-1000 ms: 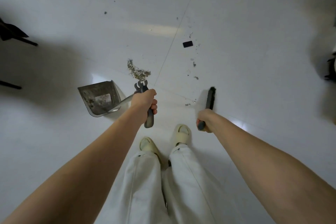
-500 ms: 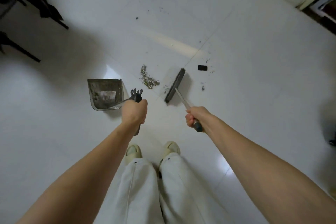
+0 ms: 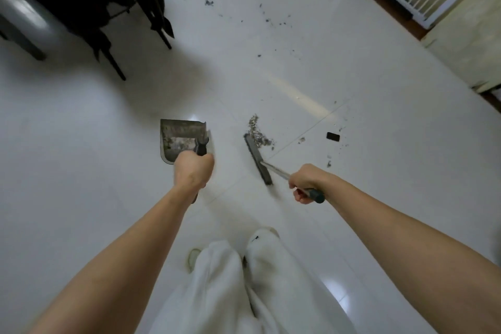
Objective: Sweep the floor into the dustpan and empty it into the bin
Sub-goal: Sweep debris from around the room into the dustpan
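- Left hand grips the handle of the one dustpan, which stands on the white tiled floor and already holds some dirt.
- Right hand grips the handle of the one broom; its head touches the near edge of the gathered debris pile, just right of the dustpan.
- Progress: judged partway. One pile awaits sweeping in; scattered specks and one small black piece remain farther off.
- No bin in view; emptying not yet done.
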The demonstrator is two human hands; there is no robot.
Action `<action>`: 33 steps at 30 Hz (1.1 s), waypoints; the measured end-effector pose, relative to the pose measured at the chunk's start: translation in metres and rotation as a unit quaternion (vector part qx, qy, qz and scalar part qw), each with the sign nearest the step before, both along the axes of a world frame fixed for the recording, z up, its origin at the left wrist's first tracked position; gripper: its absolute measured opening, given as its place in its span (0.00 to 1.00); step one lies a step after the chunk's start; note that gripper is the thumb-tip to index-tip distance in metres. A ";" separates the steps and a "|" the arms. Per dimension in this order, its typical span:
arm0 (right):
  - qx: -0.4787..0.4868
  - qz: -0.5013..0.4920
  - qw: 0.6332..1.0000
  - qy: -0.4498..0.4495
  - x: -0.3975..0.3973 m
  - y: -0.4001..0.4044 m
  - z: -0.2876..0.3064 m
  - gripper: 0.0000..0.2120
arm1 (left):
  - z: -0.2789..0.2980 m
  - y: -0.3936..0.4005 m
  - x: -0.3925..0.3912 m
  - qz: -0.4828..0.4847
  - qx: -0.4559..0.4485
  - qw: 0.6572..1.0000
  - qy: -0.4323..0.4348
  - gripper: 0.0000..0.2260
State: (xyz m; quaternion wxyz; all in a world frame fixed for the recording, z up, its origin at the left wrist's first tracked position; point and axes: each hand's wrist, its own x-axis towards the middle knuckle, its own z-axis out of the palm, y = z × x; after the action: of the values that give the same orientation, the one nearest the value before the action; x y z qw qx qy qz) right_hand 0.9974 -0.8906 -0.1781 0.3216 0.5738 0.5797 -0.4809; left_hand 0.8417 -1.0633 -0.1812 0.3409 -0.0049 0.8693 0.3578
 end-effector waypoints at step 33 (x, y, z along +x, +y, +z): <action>0.125 0.349 0.928 -0.048 -0.095 -0.074 -0.074 0.12 | 0.016 -0.100 -0.058 0.113 0.031 0.991 -0.060 0.05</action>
State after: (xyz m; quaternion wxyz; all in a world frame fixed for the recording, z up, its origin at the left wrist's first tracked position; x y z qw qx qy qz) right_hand 0.9028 -0.9646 -0.2518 0.4223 0.3932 0.7825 -0.2340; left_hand 0.7842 -1.1628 -0.1653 0.3496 -0.1140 0.8295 0.4203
